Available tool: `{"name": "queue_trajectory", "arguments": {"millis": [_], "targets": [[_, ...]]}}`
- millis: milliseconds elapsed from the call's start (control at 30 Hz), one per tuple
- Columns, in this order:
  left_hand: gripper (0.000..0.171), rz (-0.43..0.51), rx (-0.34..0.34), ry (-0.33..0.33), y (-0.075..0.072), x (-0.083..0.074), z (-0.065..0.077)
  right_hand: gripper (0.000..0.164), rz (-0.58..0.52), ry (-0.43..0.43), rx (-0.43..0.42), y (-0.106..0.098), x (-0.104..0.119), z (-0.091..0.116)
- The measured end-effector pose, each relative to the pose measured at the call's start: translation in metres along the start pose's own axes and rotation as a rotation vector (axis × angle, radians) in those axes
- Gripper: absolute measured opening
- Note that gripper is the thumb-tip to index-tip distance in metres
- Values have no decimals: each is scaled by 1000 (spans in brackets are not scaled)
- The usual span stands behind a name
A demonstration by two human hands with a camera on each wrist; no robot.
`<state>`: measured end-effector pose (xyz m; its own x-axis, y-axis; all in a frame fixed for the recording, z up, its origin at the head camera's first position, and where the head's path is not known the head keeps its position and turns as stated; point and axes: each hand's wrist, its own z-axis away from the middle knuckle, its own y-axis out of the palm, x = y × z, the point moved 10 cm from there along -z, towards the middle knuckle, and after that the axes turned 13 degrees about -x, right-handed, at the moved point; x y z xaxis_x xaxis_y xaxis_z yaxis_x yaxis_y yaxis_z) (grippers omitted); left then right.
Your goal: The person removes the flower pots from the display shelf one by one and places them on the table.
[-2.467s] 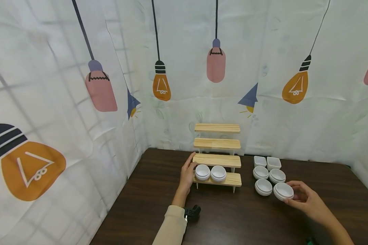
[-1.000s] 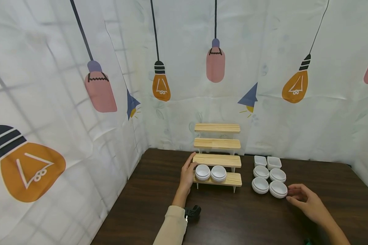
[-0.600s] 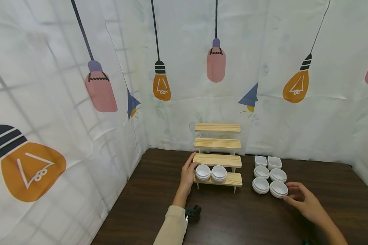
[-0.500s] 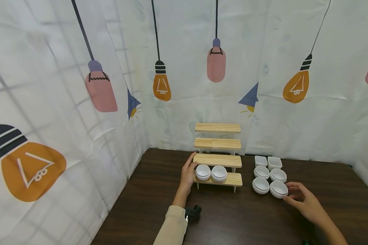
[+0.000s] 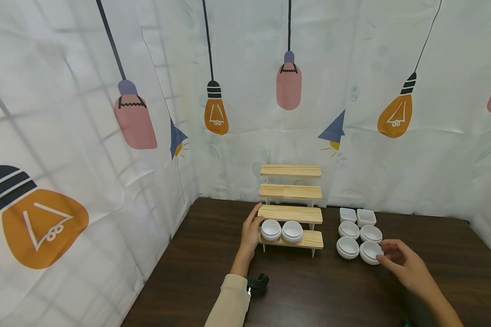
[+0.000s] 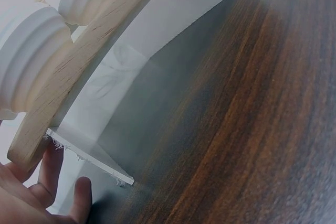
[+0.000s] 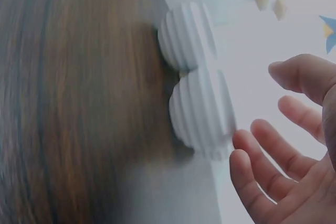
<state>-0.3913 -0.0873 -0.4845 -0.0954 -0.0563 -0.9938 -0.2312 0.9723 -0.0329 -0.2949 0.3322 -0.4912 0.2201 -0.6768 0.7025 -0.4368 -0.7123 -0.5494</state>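
Observation:
A tiered wooden stand [image 5: 289, 213] stands at the back of the table, two white stacked-looking round bowls [image 5: 292, 231] on its lowest board. My left hand [image 5: 250, 231] holds the stand's left end; in the left wrist view its fingers [image 6: 50, 171] curl under the board end [image 6: 31, 135] beside a white support. On the right, round ribbed white bowls [image 5: 347, 247] sit in pairs. My right hand [image 5: 411, 272] is at the front right bowl [image 5: 369, 254], thumb near its rim. In the right wrist view the fingers [image 7: 268, 156] are spread and loosely bent beside that bowl.
Two square white dishes [image 5: 366, 217] stand behind the round bowls. The dark wooden table [image 5: 311, 290] meets a pale curtain [image 5: 245, 154] printed with lamps. A black band [image 5: 258, 283] is on my left wrist.
The two front bowls on the right have shifted back and left, against the pair behind. My right hand followed, let go, and its thumb is now nearer the rim. The left hand stays put.

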Motion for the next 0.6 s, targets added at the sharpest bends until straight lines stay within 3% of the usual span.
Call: {"name": "queue_trajectory", "arguments": {"millis": [200,267,500,600], "targets": [[48,15,-35,-14,1,7,-2,33,-55,-91,-59,-2,32,0],[48,16,-35,-16,2,8,-2,32,-71,-100,-58,1,41,1],[46,14,-55,7,3,34,-16,27,-140,-128,-36,20,72,6],[46,13,-47,16,3,34,-16,27,-175,-148,-22,29,84,9]]}}
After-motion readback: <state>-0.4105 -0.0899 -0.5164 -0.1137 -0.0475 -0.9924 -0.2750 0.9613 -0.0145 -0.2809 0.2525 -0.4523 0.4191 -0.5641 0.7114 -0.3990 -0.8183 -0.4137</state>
